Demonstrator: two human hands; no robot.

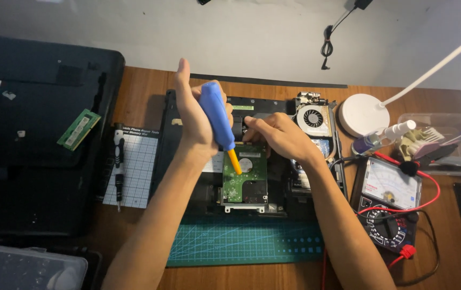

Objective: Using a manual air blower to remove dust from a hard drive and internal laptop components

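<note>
**Hands over an opened laptop**

A green mat (241, 241) lies nearest. On it the laptop (187, 177) sits open, its drive (245, 185) bare, green board up. The left hand (193, 121) grips a blue screwdriver (215, 115), its tip over the drive. The right hand (279, 134) pinches something at the drive's far edge; I cannot tell what. A fan (313, 118) sits beyond.

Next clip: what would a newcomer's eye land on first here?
Mid-frame, the left hand grips a blue-handled screwdriver, its yellow shaft over a green hard-drive board in an opened laptop. The right hand presses just behind that drive. At right lies an analog multimeter with red leads.
</note>
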